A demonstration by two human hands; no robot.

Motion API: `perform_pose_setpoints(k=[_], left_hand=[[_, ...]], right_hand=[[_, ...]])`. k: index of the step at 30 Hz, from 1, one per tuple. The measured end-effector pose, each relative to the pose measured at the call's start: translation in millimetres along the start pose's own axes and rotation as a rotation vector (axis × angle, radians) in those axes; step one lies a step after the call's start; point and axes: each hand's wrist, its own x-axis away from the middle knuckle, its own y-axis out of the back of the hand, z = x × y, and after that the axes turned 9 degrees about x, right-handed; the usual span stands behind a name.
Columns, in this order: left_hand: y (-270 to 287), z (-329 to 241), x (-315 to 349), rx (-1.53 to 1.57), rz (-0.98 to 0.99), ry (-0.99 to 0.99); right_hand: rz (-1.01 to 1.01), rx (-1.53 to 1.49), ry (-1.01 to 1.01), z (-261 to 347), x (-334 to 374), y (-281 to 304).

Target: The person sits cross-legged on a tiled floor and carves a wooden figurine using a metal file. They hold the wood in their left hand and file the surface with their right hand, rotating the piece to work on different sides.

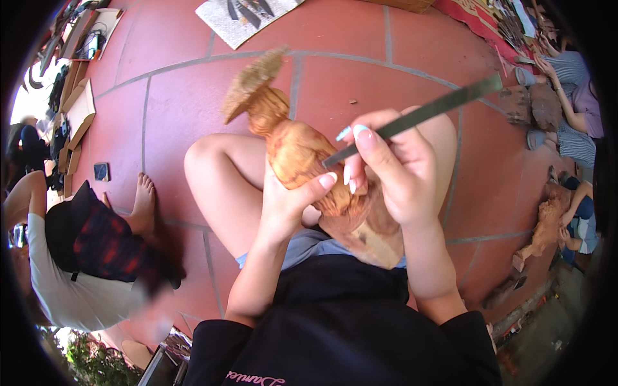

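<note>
A carved wooden figure [299, 154] with a wide hat-like top lies slanted over my lap, its pale, rough base toward my right thigh. My left hand [286, 202] is closed round its left side, with the thumb across the front. In my right hand [402, 170] is a long, flat, dark metal bar tool [444, 103]; whether it is a file or a chisel I cannot tell. Its narrow end meets the figure's middle, near my left thumb, and its wider end points up and right. Some right fingertips are close to the wood or touching it.
Red floor tiles [174, 103] surround my bare legs. Ahead lies a pale sheet [235, 22] with dark tools on it. A person in a black cap [64, 225] sits at left near a phone [102, 172]. At right, other people sit by wooden carvings [541, 222].
</note>
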Motion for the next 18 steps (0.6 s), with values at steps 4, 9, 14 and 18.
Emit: perform_pose_setpoints(k=[4,9,14,18], left_hand=[[-7.1,37.8,-1.0,0.142,0.046,0.215],[-7.1,84.8,-2.4,0.162,0.102,0.328],[-10.0,82.5,-10.1,0.058,0.137,0.325],[-10.3,84.8,-8.2,0.000,0.115,0.245]], right_hand=[[-0.139,0.086,-0.091,-16.0,26.2,27.4],[-0.261,0.076,-0.135,-44.2,48.3,53.1],[-0.325,0.162,-0.044,-54.6,45.7,57.6],[-0.324,0.172,-0.009,-63.4,43.9,61.9]])
